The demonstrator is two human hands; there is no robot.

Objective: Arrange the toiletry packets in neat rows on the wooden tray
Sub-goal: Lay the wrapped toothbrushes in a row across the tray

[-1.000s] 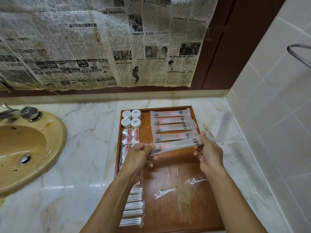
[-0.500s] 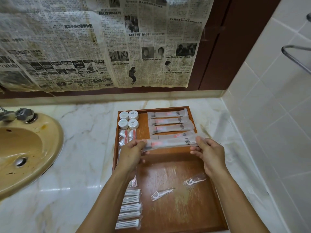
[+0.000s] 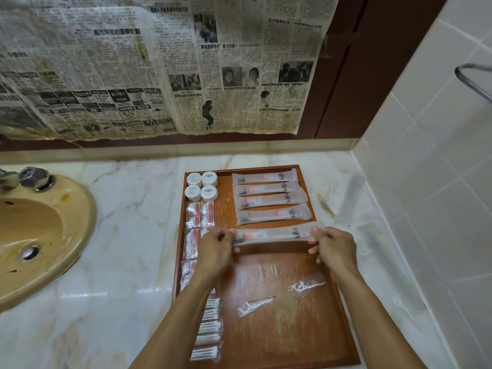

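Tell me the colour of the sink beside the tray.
The sink is a yellowish tan, with dark stains; seen in the head view.

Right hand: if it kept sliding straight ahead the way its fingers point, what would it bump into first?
Probably the nearest laid toothbrush packet, just beyond the packet the right hand holds; height above the tray is unclear.

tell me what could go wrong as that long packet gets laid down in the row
Both the left hand and right hand pinch only the ends of the long packet, so it could land skewed against the four packets already lined up. Its right end overhangs the wooden tray rim and may rest on it. The left forearm could brush the cotton swab packets.
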